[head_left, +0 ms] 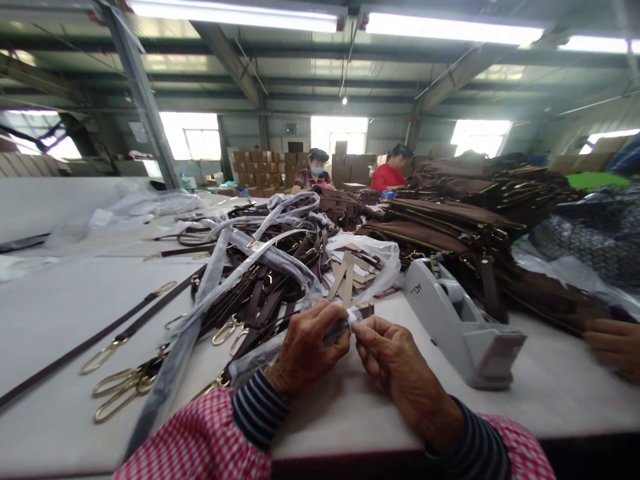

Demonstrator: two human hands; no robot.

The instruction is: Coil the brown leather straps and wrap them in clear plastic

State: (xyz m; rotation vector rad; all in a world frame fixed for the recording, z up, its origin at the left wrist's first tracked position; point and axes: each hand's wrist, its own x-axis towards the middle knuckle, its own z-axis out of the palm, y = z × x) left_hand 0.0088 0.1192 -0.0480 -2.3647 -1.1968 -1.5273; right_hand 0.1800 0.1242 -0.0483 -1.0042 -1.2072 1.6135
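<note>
My left hand [313, 347] is closed around a dark strap in clear plastic wrap [255, 355], whose sleeve runs out to the left below the wrist. A short dark end [368, 310] shows past the fingers. Thumb and forefinger of my right hand [400, 370] pinch a small whitish, see-through piece at the wrapped part, close to my left fingertips. Whether that piece is tape or plastic wrap I cannot tell. Just beyond lies a heap of brown straps [260, 290] with gold clips, some in plastic sleeves.
A grey tape dispenser [460, 333] stands to the right of my hands. Behind it are stacked brown bags [440, 227] with gold zippers. A plastic bag [385, 263] holds beige strips [345, 277]. Another person's hand [615, 347] is at the right edge. Two people sit across the table.
</note>
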